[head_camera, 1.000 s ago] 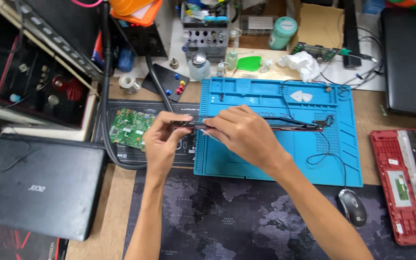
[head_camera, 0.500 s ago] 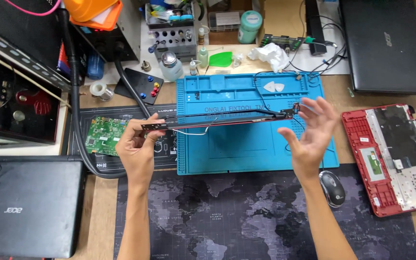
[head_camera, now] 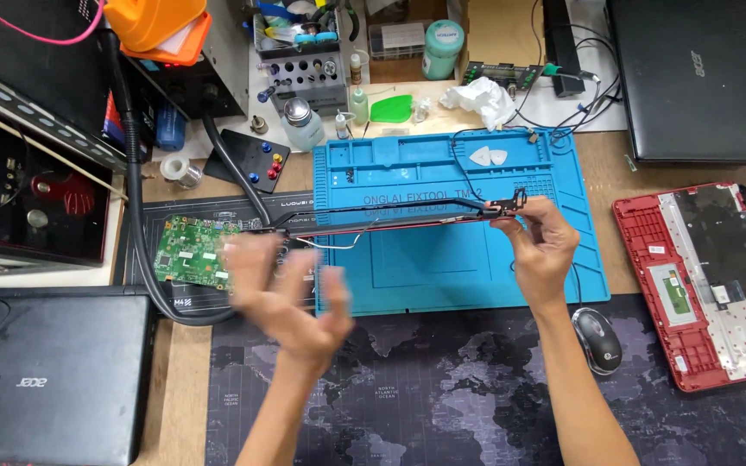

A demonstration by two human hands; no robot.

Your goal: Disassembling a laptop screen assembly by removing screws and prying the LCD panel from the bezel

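A long thin black laptop strip [head_camera: 390, 216] with thin wires hanging from it lies across the blue repair mat [head_camera: 442, 267]. My right hand [head_camera: 539, 250] pinches the strip's right end, where a small metal hinge bracket [head_camera: 508, 204] sticks up. My left hand [head_camera: 291, 293] is blurred with motion, fingers spread and empty, just below the strip's left end and beside a green circuit board [head_camera: 190, 252].
A closed black laptop [head_camera: 49, 380] lies at lower left and another [head_camera: 701, 78] at top right. A red laptop base [head_camera: 710, 285] lies at the right, a mouse [head_camera: 597, 338] near my right forearm. Tool rack, bottles and a black hose [head_camera: 135, 216] crowd the back.
My left hand has let go of the strip's left end and pulled back toward me. My right hand, open before, has closed on the strip's right end.
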